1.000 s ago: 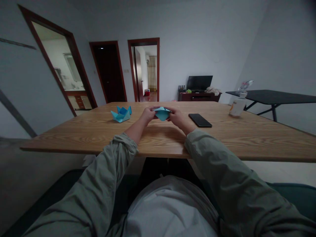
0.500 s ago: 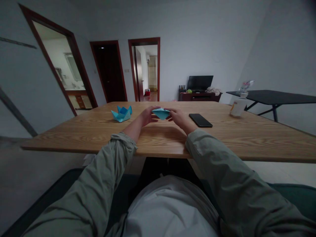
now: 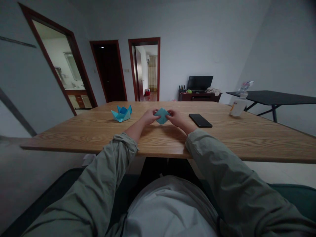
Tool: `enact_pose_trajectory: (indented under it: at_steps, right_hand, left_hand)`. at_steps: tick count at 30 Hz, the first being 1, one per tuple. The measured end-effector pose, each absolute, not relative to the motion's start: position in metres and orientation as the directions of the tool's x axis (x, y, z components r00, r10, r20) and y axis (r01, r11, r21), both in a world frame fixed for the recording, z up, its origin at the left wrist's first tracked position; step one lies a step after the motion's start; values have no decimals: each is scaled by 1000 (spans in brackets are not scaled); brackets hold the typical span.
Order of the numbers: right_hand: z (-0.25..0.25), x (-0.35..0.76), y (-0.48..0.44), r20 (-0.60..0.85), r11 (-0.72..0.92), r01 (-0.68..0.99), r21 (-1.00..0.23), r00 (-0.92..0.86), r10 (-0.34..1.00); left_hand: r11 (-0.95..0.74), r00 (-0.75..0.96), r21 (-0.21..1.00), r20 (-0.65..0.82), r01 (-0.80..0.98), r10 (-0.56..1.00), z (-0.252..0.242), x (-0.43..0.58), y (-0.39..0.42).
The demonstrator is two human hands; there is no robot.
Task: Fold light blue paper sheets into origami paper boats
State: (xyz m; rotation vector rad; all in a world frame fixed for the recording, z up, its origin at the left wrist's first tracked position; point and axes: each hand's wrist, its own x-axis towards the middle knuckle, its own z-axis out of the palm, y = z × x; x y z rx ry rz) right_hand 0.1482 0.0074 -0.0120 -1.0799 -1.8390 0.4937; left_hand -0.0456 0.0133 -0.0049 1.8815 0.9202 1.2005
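Note:
Between my two hands is a small folded piece of light blue paper (image 3: 162,116), held just over the table and showing a diamond shape with a crease down its middle. My left hand (image 3: 149,117) pinches its left corner. Its right corner is gripped by the thumb and fingers of my right hand (image 3: 175,118). To the left, a blue folded paper boat (image 3: 121,114) with raised points rests on the table, apart from both hands.
The wooden table (image 3: 81,138) spreads out in front of me. Right of my right hand lies a black phone (image 3: 200,120). Farther right stands a white container (image 3: 237,107) with clear plastic at its top. A black folding table (image 3: 274,97) is behind it.
The folded paper has turned from a flat, wide view to an upright diamond facing me and come slightly lower. My fingers have closed in on its side corners.

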Motion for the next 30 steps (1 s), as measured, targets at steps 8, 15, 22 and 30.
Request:
enact_pose_trajectory:
  at_steps: [8, 15, 22, 30]
  right_hand:
    - [-10, 149, 1, 489, 549, 601, -580, -282, 825]
    - [-12, 143, -2, 523, 585, 395, -708, -263, 811]
    - [-7, 142, -6, 526, 584, 452, -675, -261, 810]
    - [-5, 143, -8, 514, 540, 564, -624, -223, 828]
  left_hand:
    - [-626, 363, 692, 515, 359, 777, -7, -47, 17]
    - [-633, 381, 693, 512, 346, 770, -6, -44, 13]
    - [-547, 380, 795, 436, 262, 816, -6, -39, 11]
    - [-444, 345, 887, 379, 130, 859, -8, -39, 12]
